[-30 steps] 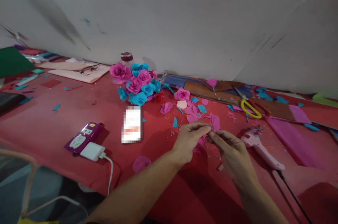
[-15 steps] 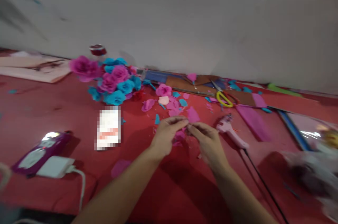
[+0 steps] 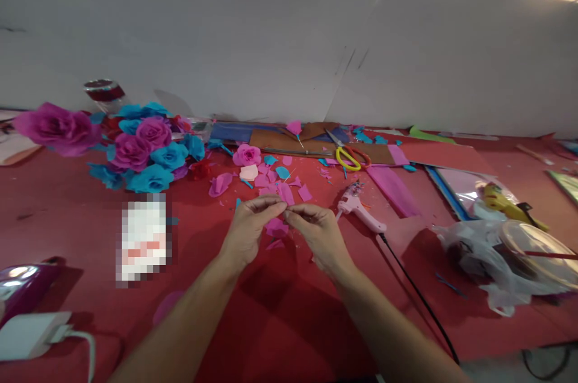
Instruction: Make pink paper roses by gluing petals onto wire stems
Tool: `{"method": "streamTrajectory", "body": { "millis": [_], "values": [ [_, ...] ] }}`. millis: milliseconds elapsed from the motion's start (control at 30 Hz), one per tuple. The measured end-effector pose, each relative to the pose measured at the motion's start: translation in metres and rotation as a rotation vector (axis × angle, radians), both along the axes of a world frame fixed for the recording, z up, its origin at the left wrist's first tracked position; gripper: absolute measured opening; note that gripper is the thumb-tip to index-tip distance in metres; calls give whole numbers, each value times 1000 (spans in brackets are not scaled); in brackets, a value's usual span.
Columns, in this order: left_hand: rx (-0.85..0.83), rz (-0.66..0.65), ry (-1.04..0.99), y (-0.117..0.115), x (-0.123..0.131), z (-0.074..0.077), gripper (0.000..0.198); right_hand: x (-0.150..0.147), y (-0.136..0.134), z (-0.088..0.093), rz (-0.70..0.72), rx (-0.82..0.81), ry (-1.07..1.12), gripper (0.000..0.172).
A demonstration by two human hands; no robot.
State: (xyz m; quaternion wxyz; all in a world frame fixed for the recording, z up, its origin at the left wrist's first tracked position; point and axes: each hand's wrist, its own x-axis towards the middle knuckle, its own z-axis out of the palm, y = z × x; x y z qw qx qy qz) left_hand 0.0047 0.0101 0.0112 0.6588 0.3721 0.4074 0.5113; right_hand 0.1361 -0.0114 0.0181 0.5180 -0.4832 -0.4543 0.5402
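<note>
My left hand [image 3: 248,227] and my right hand [image 3: 318,235] meet fingertip to fingertip over the red table. Both are closed in a pinch; whatever lies between the fingers is too small and hidden to make out. A piece of pink paper [image 3: 285,192] shows right behind the fingertips, and I cannot tell whether it is held. Below them lie more pink paper pieces [image 3: 276,227]. Beyond the hands are scattered a pink paper rose [image 3: 247,155], a blue petal [image 3: 282,173] and other scraps. A pink glue gun [image 3: 361,209] rests just right of my right hand.
A bunch of pink and blue paper flowers [image 3: 151,142] stands at left, near a blurred-out white object [image 3: 143,238]. Yellow-handled scissors [image 3: 347,158] lie by the wall [image 3: 226,40]. At right are a pink paper strip [image 3: 392,190] and a plastic bag [image 3: 492,262]. A white charger [image 3: 31,335] sits front left.
The view has swung to the right, so the table things appear further left and more of the right side shows. Both hands keep their fingertips pinched together.
</note>
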Motion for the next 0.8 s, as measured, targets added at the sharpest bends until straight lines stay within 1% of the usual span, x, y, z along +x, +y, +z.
{"method": "streamTrajectory", "body": {
  "millis": [67, 267, 467, 533, 633, 800],
  "values": [
    [12, -14, 19, 0, 0, -2, 7, 0, 0, 0, -7, 15, -1, 8],
    [43, 3, 18, 1, 1, -5, 5, 1, 1, -2, -28, 26, -17, 9],
    [-14, 30, -5, -1, 2, -2, 6, 0, 0, 1, -2, 6, -1, 8],
    [-47, 10, -58, -1, 2, -1, 5, 0, 1, 1, 19, 3, 37, 8],
    [-69, -58, -134, 0, 2, -2, 6, 2, 2, -1, 40, -10, 83, 7],
    [-92, -117, -211, 2, 1, -6, 7, 7, 4, -6, 95, -83, 145, 4]
  ]
}}
